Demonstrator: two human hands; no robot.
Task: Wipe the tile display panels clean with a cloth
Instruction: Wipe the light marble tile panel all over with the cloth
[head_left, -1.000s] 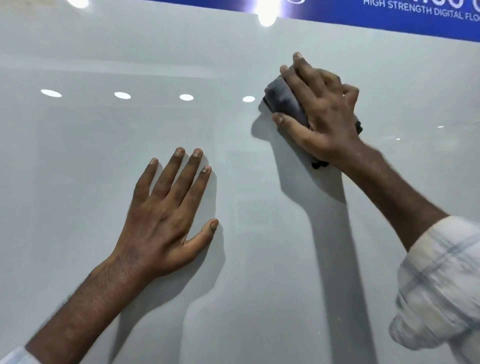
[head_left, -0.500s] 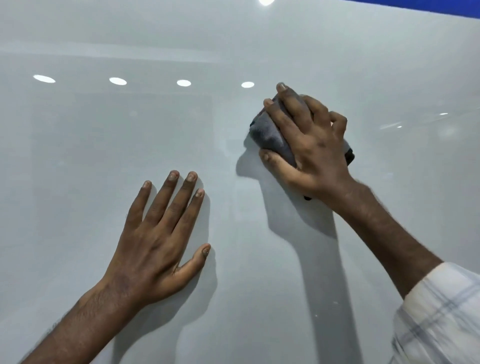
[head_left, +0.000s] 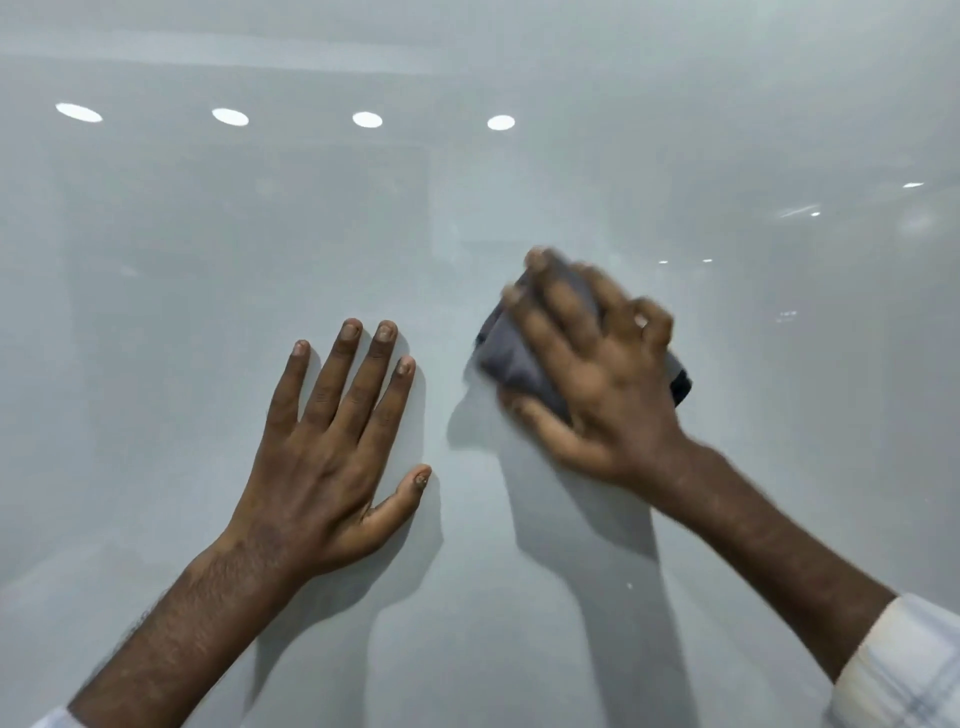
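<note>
Head camera is showing my right hand gripping the bunched cloth against the tile panel, just right of my left hand, which is resting flat, fingers spread.

Bright even light, round lamp glare on the glossy panel, right hand blurred.

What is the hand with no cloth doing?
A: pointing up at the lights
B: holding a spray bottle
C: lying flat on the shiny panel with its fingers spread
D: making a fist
C: the left hand lies flat on the panel with straight, spread fingers, while the right hand holds the grey cloth against the panel.
</note>
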